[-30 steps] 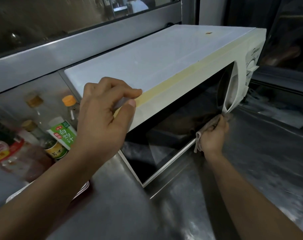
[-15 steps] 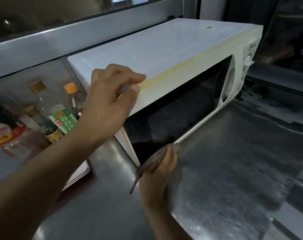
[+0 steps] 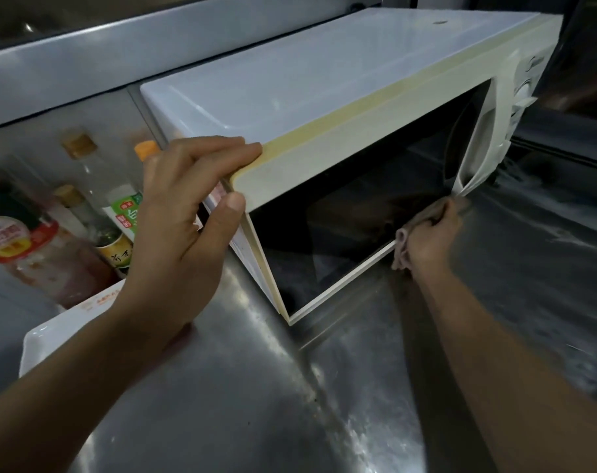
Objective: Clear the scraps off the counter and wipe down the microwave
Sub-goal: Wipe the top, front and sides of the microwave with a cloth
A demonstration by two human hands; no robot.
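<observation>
Since half a second ago the right hand (image 3: 430, 238) has swept from the lower left corner of the door glass back to its lower right corner, carrying the cloth (image 3: 406, 247) with it; it now sits at centre right of the frame, just under the door handle (image 3: 474, 151). Its fingers are curled round the bunched, pinkish-brown cloth and press it against the bottom edge of the door (the hand is motion-blurred, so the exact finger placement is hard to read).

At centre left, the left hand (image 3: 184, 213) grips the upper left front corner of the microwave (image 3: 324, 80), as before: four fingers hooked over the yellowed top edge, thumb pressed against the front face below.

That white microwave fills the upper middle and upper right of the frame, standing on the steel counter (image 3: 256, 387), its dark door (image 3: 351, 227) closed and its control panel (image 3: 525, 87) at the far upper right. A small brown speck (image 3: 439, 22) lies on its top near the back.

Along the left edge, partly behind the left forearm, stand several bottles (image 3: 85, 186), blurred, one with an orange cap (image 3: 146, 149) and one with a green label (image 3: 128, 209). A white tray (image 3: 51, 336) juts out at lower left beneath them.
</observation>
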